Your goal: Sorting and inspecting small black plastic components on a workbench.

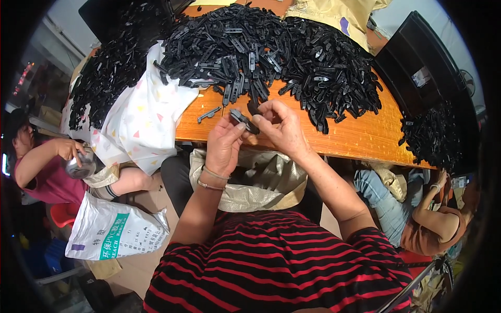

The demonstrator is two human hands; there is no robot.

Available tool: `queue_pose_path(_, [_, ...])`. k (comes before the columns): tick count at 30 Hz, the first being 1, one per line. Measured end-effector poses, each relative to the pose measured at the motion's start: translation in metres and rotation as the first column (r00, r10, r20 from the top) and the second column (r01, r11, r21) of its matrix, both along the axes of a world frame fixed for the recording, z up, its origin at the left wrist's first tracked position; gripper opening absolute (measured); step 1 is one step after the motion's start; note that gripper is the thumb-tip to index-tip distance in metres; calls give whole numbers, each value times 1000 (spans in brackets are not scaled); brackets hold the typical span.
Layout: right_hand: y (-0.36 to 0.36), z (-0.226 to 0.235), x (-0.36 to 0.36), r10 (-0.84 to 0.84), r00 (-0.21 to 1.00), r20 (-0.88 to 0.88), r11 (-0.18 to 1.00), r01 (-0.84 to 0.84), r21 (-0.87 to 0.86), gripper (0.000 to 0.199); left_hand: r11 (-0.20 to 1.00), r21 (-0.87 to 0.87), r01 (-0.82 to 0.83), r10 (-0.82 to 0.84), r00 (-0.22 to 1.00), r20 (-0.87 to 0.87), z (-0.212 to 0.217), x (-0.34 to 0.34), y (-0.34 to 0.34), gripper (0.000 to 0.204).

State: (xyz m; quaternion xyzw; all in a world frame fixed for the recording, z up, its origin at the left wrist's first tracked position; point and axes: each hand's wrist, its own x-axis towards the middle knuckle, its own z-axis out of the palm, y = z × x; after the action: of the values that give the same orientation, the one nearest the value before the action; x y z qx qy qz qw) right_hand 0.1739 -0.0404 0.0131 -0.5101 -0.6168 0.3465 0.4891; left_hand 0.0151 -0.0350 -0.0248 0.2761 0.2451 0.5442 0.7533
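Observation:
Close to the table's near edge, my left hand (224, 143) pinches a slim grey plastic part (239, 117) between thumb and fingers. The part's dark lower end reaches toward my right thumb. My right hand (286, 128) is closed with a narrow black plastic part (253, 108) at its fingertips, right beside the grey one. Whether the two parts touch is hard to make out. A single loose grey part (210, 114) lies on the wooden table (355, 142) left of my hands. Beyond them rises a big heap of similar black and grey parts (229, 41).
An open woven sack (245, 198) sits at my lap below the table edge. A patterned white sheet (138, 112) drapes off the left side under more black parts. A printed white sack (122, 229) stands on the floor. People work at left (57, 167) and right (433, 219).

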Motion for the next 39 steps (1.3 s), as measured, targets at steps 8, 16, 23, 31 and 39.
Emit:
queue_pose_path(8, [1,-9,1,-14,962,273,964,-60,260,20,960,247,-131,201,937,-285,9,4,1,29])
queue_pose_path(16, [0,-13,-1,-11,948,319,968,-70,241,23,925,343,-162,282,899,-336,16,12,-12,35])
queue_pose_path(23, [0,-17,-6,92,994,67,990,-99,99,31,777,614,-141,531,671,-518,22,10,-18,25])
queue_pose_path(31, [4,-33,-8,116,989,94,980,-129,150,33,847,505,-168,433,769,-471,18,12,-24,29])
queue_pose_path(39, [-10,-26,-5,225,926,304,974,-215,-67,30,920,388,-51,269,804,-531,3,-8,-27,23])
